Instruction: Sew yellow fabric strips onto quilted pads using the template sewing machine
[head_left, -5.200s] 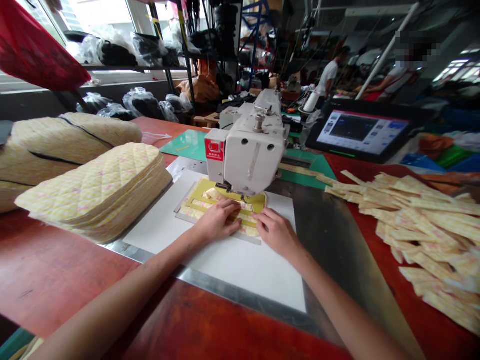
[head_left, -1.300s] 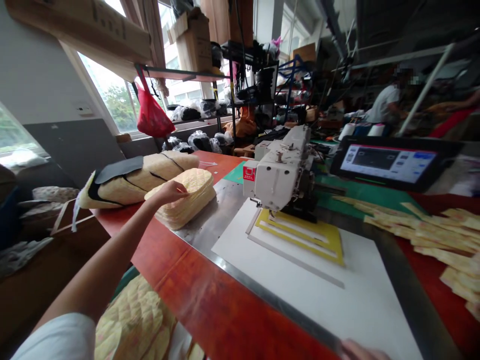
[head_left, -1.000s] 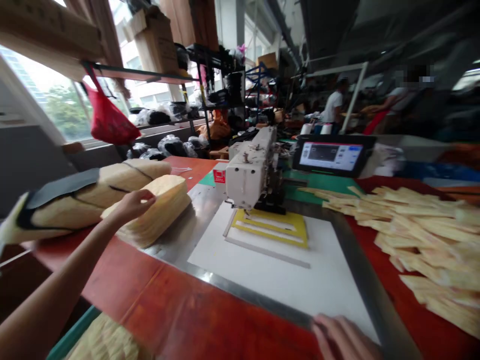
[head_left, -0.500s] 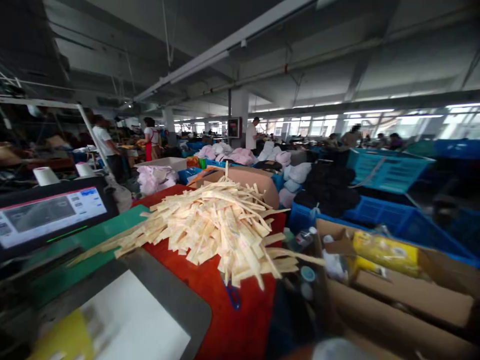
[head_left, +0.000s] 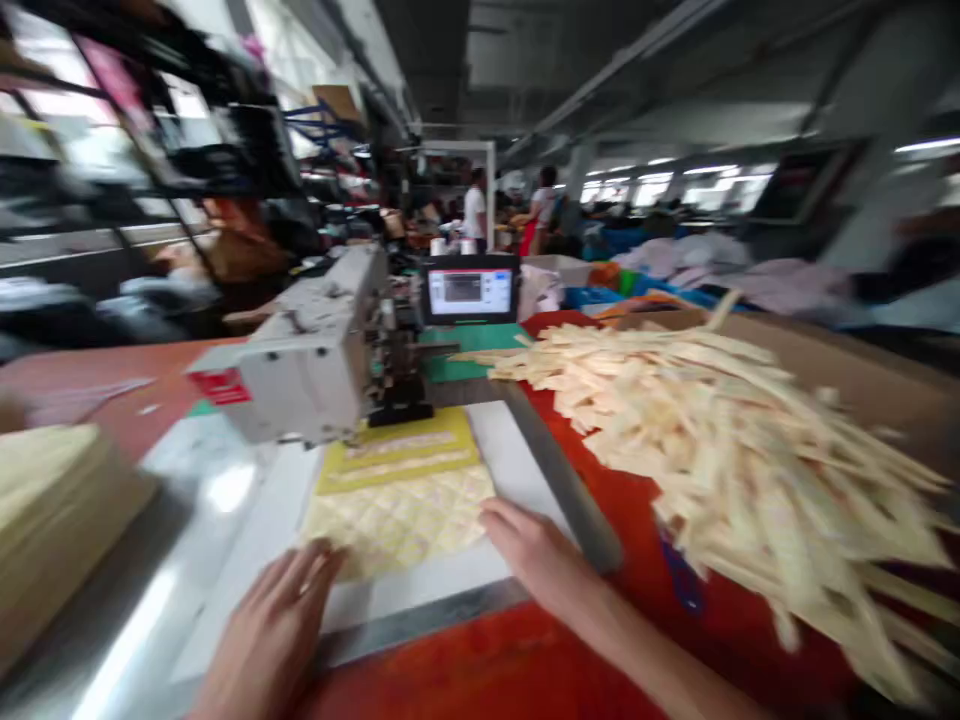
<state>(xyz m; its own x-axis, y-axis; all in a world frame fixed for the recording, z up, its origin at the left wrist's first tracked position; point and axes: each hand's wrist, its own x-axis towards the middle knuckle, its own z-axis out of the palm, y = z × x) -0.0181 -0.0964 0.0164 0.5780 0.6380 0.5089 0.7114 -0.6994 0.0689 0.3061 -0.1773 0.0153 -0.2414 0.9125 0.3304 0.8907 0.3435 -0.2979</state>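
Note:
A quilted cream fabric piece (head_left: pixel 409 515) lies on a white sheet (head_left: pixel 517 440), its far part under a yellow slotted template (head_left: pixel 409 440). My left hand (head_left: pixel 281 610) is at the fabric's near left corner, fingers bent and pressed together at its edge. At the right edge, my right hand (head_left: pixel 529 545) has its fingertips on the fabric, thumb and fingers close together. Motion blurs both hands, so how firmly they grip is unclear. The white sewing machine head (head_left: pixel 300 360) stands at the template's far left.
A heap of cream fabric strips (head_left: pixel 697 420) covers the red table (head_left: pixel 480 665) at right. A thick cream stack (head_left: pixel 60 510) sits at far left. Behind the machine is a lit screen (head_left: pixel 471 292). Two people stand in the background.
The view has swung left and down. Both hands, the machine head and the quilted fabric now show; the strip heap appears farther right, and the boxes at right have left the view.

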